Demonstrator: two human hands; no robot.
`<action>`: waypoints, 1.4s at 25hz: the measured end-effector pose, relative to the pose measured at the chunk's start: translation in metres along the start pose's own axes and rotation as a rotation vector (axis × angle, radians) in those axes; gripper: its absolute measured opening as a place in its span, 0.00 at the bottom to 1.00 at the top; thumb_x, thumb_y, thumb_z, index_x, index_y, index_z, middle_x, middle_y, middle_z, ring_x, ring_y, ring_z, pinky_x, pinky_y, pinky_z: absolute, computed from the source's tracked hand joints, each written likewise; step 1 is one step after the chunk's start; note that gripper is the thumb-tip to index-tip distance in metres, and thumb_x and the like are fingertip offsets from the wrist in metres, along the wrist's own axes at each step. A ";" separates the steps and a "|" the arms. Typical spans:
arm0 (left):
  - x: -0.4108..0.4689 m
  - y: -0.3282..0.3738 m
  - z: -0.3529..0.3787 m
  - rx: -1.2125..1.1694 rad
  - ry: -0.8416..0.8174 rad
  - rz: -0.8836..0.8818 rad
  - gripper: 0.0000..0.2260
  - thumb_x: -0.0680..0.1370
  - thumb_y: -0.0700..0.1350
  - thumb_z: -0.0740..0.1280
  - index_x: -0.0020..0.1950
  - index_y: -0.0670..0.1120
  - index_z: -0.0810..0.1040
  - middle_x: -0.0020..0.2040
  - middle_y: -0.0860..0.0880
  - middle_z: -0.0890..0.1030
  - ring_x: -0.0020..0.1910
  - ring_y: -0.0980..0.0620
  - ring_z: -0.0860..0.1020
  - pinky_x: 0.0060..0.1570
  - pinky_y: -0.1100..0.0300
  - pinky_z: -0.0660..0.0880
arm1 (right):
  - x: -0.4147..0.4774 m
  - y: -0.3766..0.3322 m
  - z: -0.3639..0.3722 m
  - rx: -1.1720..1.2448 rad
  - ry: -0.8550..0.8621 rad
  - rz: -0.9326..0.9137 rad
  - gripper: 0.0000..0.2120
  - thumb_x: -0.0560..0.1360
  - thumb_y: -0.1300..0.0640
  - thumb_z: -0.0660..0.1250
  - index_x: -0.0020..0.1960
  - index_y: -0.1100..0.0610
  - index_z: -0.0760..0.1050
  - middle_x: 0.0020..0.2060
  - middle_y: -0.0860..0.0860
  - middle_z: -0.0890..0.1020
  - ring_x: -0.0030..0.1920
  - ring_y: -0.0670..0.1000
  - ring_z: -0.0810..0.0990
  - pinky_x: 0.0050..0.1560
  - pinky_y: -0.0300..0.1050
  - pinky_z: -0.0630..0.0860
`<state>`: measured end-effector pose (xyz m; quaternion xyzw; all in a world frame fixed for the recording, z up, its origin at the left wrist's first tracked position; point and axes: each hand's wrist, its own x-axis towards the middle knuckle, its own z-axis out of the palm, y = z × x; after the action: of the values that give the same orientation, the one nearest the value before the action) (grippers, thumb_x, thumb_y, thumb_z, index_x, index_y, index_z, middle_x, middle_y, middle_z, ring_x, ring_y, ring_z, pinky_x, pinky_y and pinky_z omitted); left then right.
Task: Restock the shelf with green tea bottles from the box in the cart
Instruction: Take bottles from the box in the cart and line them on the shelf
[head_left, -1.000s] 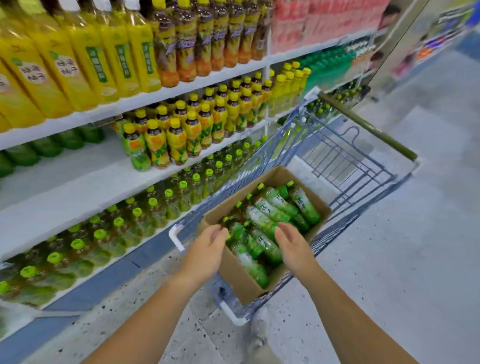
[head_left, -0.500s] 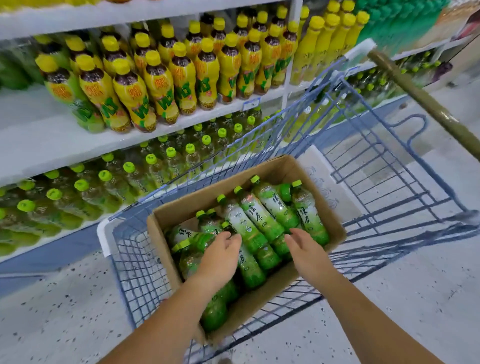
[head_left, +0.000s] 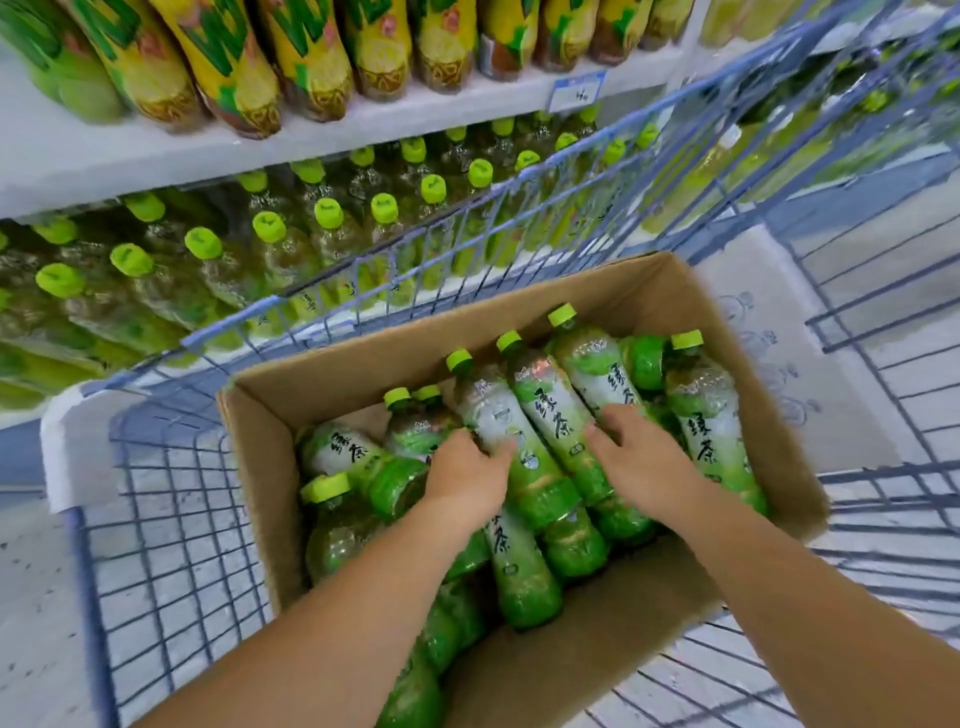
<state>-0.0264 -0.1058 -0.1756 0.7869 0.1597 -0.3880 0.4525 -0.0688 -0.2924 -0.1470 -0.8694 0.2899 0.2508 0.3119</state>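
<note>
Right now you are reaching both arms into the cardboard box (head_left: 519, 332) that is sitting in the wire cart (head_left: 171, 519), where the green tea bottles (head_left: 550, 415) are lying loosely heaped, some crossing over others. Your right grip (head_left: 639, 462) is lying spread across the upper bottles, fingers flat and closing on nothing yet. Your left grip (head_left: 467, 478) is dipping its fingers down past a bottle with the thumb resting on the label; whether it is actually clasping that bottle, I cannot tell.

You are working on a pile, and that is the likely trouble — pulling out a bottle that is propping up its neighbours is probably going to send them rolling or sliding deeper. The labels are looking glossy, so a one-handed lift near the base may be slipping. Beyond the cart's rim, the lower shelf (head_left: 467, 291) is already holding rows of green-capped bottles (head_left: 327, 213) standing close together — carrying a bottle in carelessly risks toppling the front row.
</note>
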 end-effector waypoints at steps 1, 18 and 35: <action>0.004 -0.001 0.003 -0.045 0.004 -0.022 0.16 0.78 0.56 0.69 0.54 0.43 0.78 0.49 0.45 0.82 0.48 0.44 0.81 0.52 0.49 0.79 | 0.005 0.001 0.004 -0.039 0.000 -0.007 0.24 0.81 0.43 0.59 0.73 0.54 0.66 0.50 0.52 0.81 0.38 0.51 0.79 0.37 0.48 0.79; 0.002 -0.009 0.018 -0.379 0.040 -0.029 0.20 0.72 0.48 0.79 0.52 0.52 0.68 0.48 0.55 0.78 0.46 0.58 0.77 0.38 0.62 0.71 | 0.026 0.009 0.004 -0.044 -0.072 -0.003 0.41 0.69 0.37 0.74 0.74 0.57 0.68 0.65 0.54 0.78 0.63 0.54 0.77 0.57 0.45 0.73; -0.032 -0.008 -0.023 -0.352 -0.228 0.087 0.24 0.61 0.50 0.79 0.54 0.57 0.78 0.44 0.56 0.87 0.43 0.55 0.86 0.43 0.52 0.82 | -0.018 0.010 0.023 0.474 -0.430 0.279 0.11 0.69 0.64 0.68 0.49 0.55 0.82 0.44 0.53 0.87 0.46 0.52 0.85 0.44 0.46 0.78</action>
<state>-0.0414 -0.0787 -0.1492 0.6530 0.1388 -0.4207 0.6142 -0.0944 -0.2766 -0.1557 -0.6521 0.3836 0.3943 0.5217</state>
